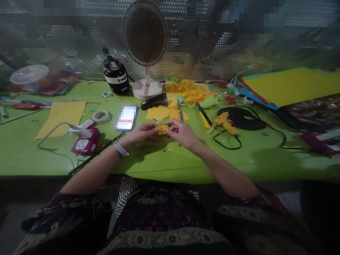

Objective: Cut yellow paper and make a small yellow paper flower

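Note:
A small yellow-orange paper piece [162, 129] is held between both hands, just above the green table. My left hand [142, 133], with a white watch band at the wrist, pinches its left side. My right hand [181, 132] has its fingers closed on the right side. A thin metallic tool [157, 121] shows just behind the paper; whether a hand holds it is unclear. Beyond the hands lie cut yellow paper pieces [158, 113]. A phone [126, 118] with a lit screen lies beyond my left hand.
A fan [146, 88], black bottle [117, 79] and crumpled orange paper [186, 90] stand or lie behind. At right are a yellow glue gun [227, 124], cutter [204, 115] and stacked coloured sheets [292, 85]. Tape [101, 117] and a purple power adapter [86, 143] lie left.

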`<action>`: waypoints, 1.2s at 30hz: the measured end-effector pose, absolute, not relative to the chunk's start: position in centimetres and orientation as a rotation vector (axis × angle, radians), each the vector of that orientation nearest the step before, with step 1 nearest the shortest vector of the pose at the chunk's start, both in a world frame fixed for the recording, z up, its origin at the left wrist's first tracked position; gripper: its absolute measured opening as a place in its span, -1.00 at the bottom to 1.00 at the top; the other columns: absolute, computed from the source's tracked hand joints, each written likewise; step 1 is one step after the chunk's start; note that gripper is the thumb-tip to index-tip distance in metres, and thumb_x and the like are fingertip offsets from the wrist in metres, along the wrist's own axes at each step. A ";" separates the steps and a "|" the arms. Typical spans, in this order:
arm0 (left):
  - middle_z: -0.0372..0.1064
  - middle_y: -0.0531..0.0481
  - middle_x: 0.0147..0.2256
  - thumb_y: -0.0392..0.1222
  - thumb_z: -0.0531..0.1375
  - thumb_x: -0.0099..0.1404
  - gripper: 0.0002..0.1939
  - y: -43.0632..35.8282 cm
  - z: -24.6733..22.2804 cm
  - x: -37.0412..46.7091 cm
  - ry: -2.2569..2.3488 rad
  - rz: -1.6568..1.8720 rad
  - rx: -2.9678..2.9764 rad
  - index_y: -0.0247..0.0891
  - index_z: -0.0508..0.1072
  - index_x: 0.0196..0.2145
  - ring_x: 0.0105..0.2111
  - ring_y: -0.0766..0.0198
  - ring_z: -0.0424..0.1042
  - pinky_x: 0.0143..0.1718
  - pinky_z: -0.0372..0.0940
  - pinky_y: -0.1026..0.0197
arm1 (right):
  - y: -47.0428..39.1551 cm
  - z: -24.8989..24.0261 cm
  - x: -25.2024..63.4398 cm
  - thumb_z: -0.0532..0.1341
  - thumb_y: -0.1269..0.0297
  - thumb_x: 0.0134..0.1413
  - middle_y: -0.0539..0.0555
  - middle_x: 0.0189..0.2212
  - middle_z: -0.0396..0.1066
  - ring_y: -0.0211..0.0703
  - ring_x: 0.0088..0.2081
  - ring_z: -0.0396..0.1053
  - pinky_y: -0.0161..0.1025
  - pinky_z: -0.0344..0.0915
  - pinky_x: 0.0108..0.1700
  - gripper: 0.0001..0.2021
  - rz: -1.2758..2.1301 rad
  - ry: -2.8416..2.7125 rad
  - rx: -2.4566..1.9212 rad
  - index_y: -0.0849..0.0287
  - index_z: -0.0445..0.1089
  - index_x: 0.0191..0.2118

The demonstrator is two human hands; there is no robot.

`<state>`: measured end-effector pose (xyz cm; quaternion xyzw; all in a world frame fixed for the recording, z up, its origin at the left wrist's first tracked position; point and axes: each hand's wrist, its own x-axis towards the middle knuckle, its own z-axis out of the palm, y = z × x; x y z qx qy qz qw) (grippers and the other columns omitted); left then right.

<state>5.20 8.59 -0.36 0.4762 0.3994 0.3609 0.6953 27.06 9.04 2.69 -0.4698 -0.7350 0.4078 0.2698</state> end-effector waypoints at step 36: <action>0.61 -0.04 -0.30 -0.25 0.44 0.18 -0.79 8.6 -0.1 5.3 0.899 0.756 1.061 -0.31 0.58 -0.23 -0.29 0.29 0.61 -0.30 0.49 0.31 | 9.7 2.6 27.4 0.30 0.09 0.23 0.00 -0.52 0.43 -0.30 -0.56 0.32 -0.30 0.28 -0.48 -0.71 1.292 -1.971 -1.270 0.18 0.37 -0.40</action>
